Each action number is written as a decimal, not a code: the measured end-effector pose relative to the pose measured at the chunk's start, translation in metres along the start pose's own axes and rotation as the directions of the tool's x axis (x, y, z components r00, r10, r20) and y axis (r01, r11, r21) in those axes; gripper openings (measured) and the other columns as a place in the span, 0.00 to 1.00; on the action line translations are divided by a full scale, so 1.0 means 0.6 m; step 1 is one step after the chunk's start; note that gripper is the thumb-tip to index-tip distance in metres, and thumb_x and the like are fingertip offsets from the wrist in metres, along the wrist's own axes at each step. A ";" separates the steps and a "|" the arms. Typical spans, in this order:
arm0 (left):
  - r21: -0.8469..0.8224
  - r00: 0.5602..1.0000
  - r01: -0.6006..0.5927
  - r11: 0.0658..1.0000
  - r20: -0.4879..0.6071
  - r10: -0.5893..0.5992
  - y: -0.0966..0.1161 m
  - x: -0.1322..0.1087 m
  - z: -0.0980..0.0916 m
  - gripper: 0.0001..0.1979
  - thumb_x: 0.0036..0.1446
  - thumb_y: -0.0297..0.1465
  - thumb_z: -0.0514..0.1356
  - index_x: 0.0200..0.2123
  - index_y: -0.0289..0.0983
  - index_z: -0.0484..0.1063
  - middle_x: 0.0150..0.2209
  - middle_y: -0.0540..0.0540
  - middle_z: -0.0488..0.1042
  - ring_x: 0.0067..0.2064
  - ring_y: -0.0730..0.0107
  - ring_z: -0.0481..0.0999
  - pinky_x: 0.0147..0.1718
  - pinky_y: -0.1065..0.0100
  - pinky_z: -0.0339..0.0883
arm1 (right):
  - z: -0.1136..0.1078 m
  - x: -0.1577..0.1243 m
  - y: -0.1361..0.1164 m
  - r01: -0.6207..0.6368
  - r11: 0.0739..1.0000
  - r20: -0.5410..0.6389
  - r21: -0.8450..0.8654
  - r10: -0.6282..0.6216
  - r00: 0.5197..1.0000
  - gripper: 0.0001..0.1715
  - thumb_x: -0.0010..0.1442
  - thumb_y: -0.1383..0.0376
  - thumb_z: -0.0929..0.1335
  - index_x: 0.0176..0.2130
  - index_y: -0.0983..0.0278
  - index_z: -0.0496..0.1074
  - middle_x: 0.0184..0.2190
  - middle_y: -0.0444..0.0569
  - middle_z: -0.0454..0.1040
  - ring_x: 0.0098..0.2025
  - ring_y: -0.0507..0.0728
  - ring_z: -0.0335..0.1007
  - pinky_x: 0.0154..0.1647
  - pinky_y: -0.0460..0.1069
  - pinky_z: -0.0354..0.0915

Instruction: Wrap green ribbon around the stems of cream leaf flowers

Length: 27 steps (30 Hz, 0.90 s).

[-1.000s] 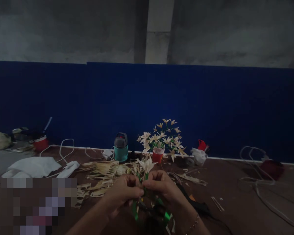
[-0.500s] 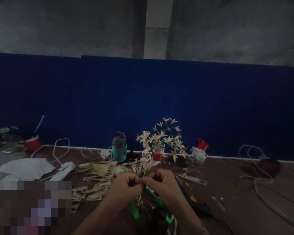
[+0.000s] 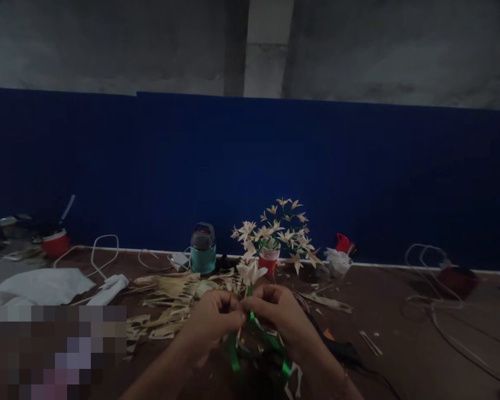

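Note:
My left hand point(image 3: 210, 322) and my right hand point(image 3: 277, 312) meet at the middle bottom, fingers pinched together around the stem of a pale handmade flower point(image 3: 250, 272) that stands up between them. A shiny green ribbon point(image 3: 266, 339) runs from the pinch down under my right hand and loops below both wrists. Dried pale leaf strips point(image 3: 170, 294) lie on the brown floor just left of my left hand.
A red cup of finished pale flowers point(image 3: 275, 236) stands behind my hands, with a teal jar point(image 3: 203, 249) to its left. White cloth point(image 3: 45, 284), cables point(image 3: 104, 250), a red bowl point(image 3: 56, 243) and tubing point(image 3: 437, 294) lie around. A blue wall panel point(image 3: 358, 178) backs the floor.
The view has shifted slightly up and right. My hands stay pinched on the flower stem, and the green ribbon has shifted a little around it.

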<state>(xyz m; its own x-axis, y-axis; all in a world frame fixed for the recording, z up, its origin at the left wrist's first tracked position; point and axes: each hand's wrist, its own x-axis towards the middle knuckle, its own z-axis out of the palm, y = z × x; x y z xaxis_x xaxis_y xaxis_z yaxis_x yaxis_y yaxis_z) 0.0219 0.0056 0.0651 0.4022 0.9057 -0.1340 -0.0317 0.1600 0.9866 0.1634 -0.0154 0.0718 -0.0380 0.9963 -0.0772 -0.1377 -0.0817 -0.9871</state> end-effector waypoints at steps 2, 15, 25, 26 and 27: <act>-0.094 0.996 0.061 0.994 0.071 -0.054 0.001 -0.002 -0.002 0.08 0.34 0.29 0.61 0.17 0.36 0.61 0.11 0.59 0.57 0.12 0.85 0.49 0.13 0.76 0.37 | -0.004 0.001 0.004 -0.018 0.991 0.143 0.134 -0.002 0.990 0.17 0.42 0.58 0.73 0.19 0.67 0.64 0.14 0.39 0.60 0.15 0.44 0.49 0.15 0.42 0.43; -0.179 0.971 0.128 0.976 0.223 -0.086 0.006 -0.013 -0.003 0.07 0.31 0.27 0.62 0.15 0.33 0.64 0.15 0.53 0.66 0.13 0.86 0.53 0.14 0.76 0.37 | -0.016 0.004 0.016 -0.063 0.943 0.377 0.328 -0.069 0.924 0.12 0.42 0.63 0.73 0.19 0.70 0.71 0.15 0.42 0.66 0.14 0.43 0.51 0.14 0.41 0.43; 0.253 0.995 -0.102 0.962 0.036 0.096 0.003 -0.002 -0.004 0.02 0.35 0.26 0.56 0.15 0.34 0.66 0.14 0.55 0.62 0.18 0.80 0.57 0.19 0.75 0.49 | -0.013 0.007 0.008 0.141 0.987 0.063 -0.074 -0.136 0.989 0.18 0.39 0.61 0.74 0.13 0.67 0.65 0.10 0.38 0.59 0.13 0.44 0.49 0.14 0.43 0.45; 0.296 0.993 -0.119 0.948 0.027 0.116 0.002 -0.001 -0.003 0.03 0.35 0.26 0.55 0.14 0.34 0.66 0.14 0.55 0.62 0.19 0.79 0.57 0.19 0.74 0.50 | -0.012 0.007 0.007 0.157 0.981 0.048 -0.114 -0.152 0.987 0.17 0.39 0.61 0.74 0.13 0.67 0.64 0.10 0.38 0.58 0.14 0.44 0.49 0.14 0.43 0.45; 0.322 0.992 -0.127 0.938 0.022 0.126 0.001 0.000 -0.002 0.03 0.36 0.26 0.55 0.14 0.34 0.65 0.14 0.55 0.62 0.19 0.78 0.58 0.19 0.74 0.50 | -0.012 0.006 0.006 0.163 0.975 0.039 -0.149 -0.159 0.987 0.17 0.39 0.61 0.73 0.13 0.67 0.64 0.10 0.38 0.58 0.14 0.44 0.49 0.15 0.43 0.45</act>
<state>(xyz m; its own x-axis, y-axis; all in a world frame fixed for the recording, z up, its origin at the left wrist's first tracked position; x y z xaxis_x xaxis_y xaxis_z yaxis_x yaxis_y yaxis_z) 0.0205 0.0061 0.0655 0.4150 0.9098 -0.0062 0.2135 -0.0908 0.9727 0.1701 -0.0119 0.0669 -0.0539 0.9948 0.0861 0.0066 0.0865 -0.9962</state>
